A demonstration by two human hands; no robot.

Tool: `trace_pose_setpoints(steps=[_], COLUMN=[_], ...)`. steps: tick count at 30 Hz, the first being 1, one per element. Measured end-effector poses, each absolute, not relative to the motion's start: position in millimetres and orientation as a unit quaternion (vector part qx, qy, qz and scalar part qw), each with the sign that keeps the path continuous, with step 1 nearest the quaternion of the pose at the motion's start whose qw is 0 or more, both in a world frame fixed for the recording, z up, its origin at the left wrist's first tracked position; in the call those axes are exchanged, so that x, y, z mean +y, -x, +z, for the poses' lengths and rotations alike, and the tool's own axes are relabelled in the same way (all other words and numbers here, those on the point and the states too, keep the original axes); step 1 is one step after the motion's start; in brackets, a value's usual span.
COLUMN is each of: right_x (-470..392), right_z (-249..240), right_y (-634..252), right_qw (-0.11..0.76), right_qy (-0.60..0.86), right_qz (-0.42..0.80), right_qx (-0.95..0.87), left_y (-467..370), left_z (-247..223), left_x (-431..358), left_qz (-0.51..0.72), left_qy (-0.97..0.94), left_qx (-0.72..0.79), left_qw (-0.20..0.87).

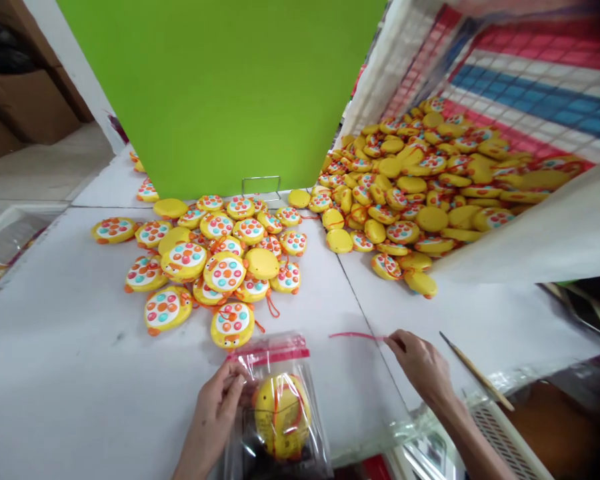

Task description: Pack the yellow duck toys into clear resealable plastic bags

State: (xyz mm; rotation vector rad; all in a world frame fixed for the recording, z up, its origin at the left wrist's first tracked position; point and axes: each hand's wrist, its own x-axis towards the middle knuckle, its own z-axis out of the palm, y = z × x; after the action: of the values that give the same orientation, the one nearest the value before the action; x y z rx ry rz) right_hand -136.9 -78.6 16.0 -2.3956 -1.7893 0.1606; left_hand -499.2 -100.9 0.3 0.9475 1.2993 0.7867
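My left hand (219, 408) grips the upper left edge of a clear zip-lock bag (314, 413) with a pink-red band along its top. Inside the bag lies a yellow round toy (275, 420), its plain side up, with an orange-red cord across it. To the right, my right hand (421, 365) is closed in a pinch on one end of a thin pink strip (355, 335). The strip stretches left above the white table, apart from the bag. Just beyond the bag, a loose yellow toy (233, 325) shows its colored buttons upward.
Several more yellow toys (225, 272) are heaped mid-table. A large pile (415, 193) spills from a white-sided sack (525, 250) at right. A green panel (220, 93) stands behind, with a wire stand at its base. A pointed wooden-handled tool (480, 375) lies right of my right hand.
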Motion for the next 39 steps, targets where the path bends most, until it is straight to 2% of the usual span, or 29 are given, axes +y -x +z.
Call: trace_pose_setpoints(steps=[3,6,10,14,26,31,34,39], right_x=[-85.2,-80.0,-67.8,-60.3,-64.6,-70.2,-72.4,-59.8], right_z=[23.5,24.7,18.8,6.8,4.6,8.0,16.3,38.2], right_y=[168.0,218.8,266.4,275.8,262.9,262.2,262.9,263.7], right_qw=[0.128,0.208,0.201,0.203,0.246,0.226,0.211,0.141], right_qy=[0.753,0.671,0.598,0.565,0.53,0.541,0.544,0.493], right_qz=[0.092,0.241,0.448,0.572,0.614,0.6,0.583,0.543], right_qx=[-0.639,-0.67,-0.633,-0.559,-0.531,-0.544,-0.566,-0.665], left_y=[498.4,497.4,496.2,496.4,506.2,506.6,505.6,506.1], left_z=[3.2,6.0,8.4,7.3,-5.7,-1.2,1.5,6.6], left_x=[-99.0,-98.6,-99.1,-99.0,-104.8,-106.4,-109.5,-115.5], left_qz=[0.349,0.355,0.354,0.348,0.332,0.339,0.346,0.37], left_qy=[-0.384,-0.364,-0.364,-0.368,-0.402,-0.429,-0.413,-0.387], left_qx=[0.562,0.571,0.584,0.585,0.594,0.608,0.592,0.582], left_qw=[0.645,0.644,0.633,0.633,0.612,0.576,0.6,0.612])
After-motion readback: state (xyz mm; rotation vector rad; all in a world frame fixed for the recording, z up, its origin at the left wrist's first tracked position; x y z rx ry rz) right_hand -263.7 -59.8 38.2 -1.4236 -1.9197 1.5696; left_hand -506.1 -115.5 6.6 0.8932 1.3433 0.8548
